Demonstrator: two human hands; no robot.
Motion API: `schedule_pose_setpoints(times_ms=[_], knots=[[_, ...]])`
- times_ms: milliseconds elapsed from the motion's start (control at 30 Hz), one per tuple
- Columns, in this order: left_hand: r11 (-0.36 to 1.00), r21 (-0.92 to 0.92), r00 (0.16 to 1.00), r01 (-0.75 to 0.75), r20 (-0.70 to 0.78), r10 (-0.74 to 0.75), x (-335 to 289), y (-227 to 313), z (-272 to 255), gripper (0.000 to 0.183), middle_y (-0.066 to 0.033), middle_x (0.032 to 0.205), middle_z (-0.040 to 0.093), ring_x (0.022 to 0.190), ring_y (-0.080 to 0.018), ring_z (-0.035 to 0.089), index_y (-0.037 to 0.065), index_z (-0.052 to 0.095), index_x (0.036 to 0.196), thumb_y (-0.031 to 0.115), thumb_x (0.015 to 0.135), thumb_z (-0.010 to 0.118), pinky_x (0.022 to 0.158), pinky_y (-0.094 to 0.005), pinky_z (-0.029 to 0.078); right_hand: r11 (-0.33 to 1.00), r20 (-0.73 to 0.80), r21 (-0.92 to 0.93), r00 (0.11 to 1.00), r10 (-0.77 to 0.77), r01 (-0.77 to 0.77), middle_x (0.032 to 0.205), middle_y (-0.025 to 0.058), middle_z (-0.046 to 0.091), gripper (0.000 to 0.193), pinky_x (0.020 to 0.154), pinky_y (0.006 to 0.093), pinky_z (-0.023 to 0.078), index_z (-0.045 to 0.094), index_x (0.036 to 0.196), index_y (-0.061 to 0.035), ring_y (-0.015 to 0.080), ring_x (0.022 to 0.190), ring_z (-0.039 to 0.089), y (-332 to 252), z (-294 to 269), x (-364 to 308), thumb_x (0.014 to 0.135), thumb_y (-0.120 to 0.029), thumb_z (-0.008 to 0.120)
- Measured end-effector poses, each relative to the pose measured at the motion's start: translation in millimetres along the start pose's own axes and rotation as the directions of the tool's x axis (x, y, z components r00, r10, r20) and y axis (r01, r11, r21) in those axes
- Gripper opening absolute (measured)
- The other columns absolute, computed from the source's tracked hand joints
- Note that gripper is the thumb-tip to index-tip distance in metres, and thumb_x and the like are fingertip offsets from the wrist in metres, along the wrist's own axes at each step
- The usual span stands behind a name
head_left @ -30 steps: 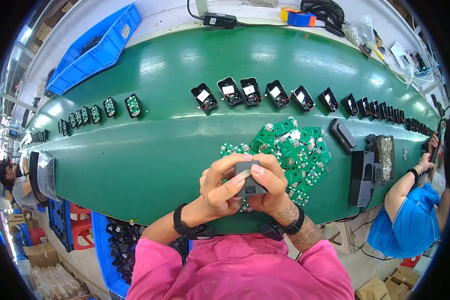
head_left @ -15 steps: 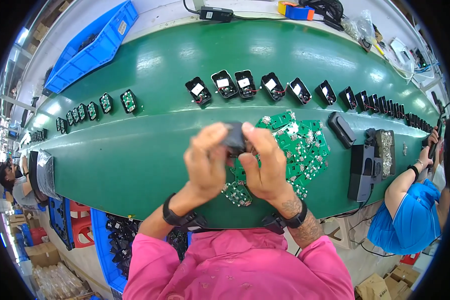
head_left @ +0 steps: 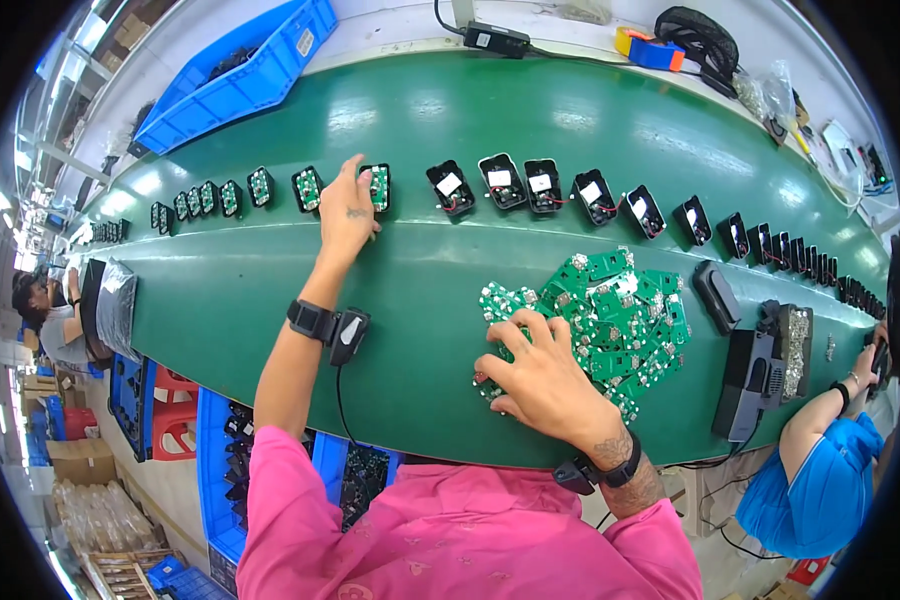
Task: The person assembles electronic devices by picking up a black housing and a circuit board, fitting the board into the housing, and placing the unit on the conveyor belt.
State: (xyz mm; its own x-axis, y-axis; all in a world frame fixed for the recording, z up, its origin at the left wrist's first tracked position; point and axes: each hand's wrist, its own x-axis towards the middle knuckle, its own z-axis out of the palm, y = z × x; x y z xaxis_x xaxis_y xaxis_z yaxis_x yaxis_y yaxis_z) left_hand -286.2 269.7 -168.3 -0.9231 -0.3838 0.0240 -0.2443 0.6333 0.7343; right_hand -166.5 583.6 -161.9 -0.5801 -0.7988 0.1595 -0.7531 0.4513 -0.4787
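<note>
On the far side of the worktop (head_left: 240,290), the left hand (head_left: 350,210) touches a black housing (head_left: 389,190) holding a green board (head_left: 380,186); grip unclear. The right hand (head_left: 545,375) curls its fingers over the pile of green boards (head_left: 625,325), nearer; I cannot tell whether they grasp one. Pinching a single board by its edges seems safest.

No lettering is legible; labels (head_left: 305,42) on the blue bin (head_left: 232,103) at eleven o'clock and the black adapter (head_left: 508,43) near twelve are too small.
</note>
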Motion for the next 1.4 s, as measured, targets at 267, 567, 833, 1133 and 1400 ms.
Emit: schedule_pose_setpoints(times_ms=[267,567,833,1133,1400], knots=[[0.747,0.487,0.888,-0.453,0.171,0.428,-42.6,49.3,36.6,0.091,-0.0201,0.151,0.038,0.106,-0.0416,0.064,0.012,0.036,0.149,0.038,0.074,0.081,0.086,-0.0484,0.055,0.990,-0.084,0.019,0.987,-0.135,0.137,0.088,0.0043,0.059,0.041,0.082,0.0388,0.041,0.061,0.120,-0.0131,0.0228,0.096,0.057,7.2,14.1,7.3,0.081,-0.011,0.072],[0.577,0.127,0.590,-0.807,0.139,0.795,-78.3,54.5,40.6,0.075,-0.0144,0.123,0.061,0.092,-0.0306,0.069,0.012,0.059,0.133,0.027,0.065,0.086,0.072,-0.0379,0.058,0.616,-0.166,0.786,0.941,0.293,-0.053,0.082,0.0022,0.058,0.076,0.068,0.0282,0.047,0.041,0.146,-0.0027,0.0114,0.075,0.056,16.8,-7.4,6.0,0.078,0.000,0.075],[0.533,-0.099,0.483,-0.840,0.309,0.819,-112.5,58.7,43.4,0.077,-0.0108,0.122,0.060,0.095,-0.0295,0.067,0.018,0.058,0.136,0.016,0.064,0.085,0.076,-0.0362,0.059,0.570,0.008,0.808,0.971,0.238,-0.147,0.080,-0.0017,0.059,0.046,0.068,0.0237,0.046,0.059,0.119,0.0016,0.0065,0.072,0.056,27.8,-10.1,0.3,0.077,0.001,0.076],[0.699,-0.671,0.715,-0.248,0.360,0.599,-130.8,27.7,57.0,0.033,-0.0126,0.139,0.040,0.118,-0.0194,0.053,0.009,0.076,0.108,0.004,0.075,0.076,0.077,-0.0284,0.055,0.057,-0.008,0.998,0.913,0.407,-0.017,0.100,0.0031,0.063,0.033,0.072,0.0221,0.051,0.057,0.113,0.0002,0.0087,0.086,0.061,39.8,-9.2,0.9,0.082,0.003,0.070],[0.771,-0.612,0.822,-0.175,0.340,0.457,-136.8,29.7,65.7,0.026,-0.0133,0.137,0.042,0.100,-0.0159,0.061,0.010,0.074,0.116,0.006,0.091,0.066,0.081,-0.0292,0.052,0.155,-0.099,0.987,0.892,0.442,0.033,0.098,0.0086,0.062,0.039,0.045,0.0229,0.051,0.060,0.125,0.0054,0.0140,0.058,0.065,44.0,-2.5,-2.2,0.086,0.007,0.065]])
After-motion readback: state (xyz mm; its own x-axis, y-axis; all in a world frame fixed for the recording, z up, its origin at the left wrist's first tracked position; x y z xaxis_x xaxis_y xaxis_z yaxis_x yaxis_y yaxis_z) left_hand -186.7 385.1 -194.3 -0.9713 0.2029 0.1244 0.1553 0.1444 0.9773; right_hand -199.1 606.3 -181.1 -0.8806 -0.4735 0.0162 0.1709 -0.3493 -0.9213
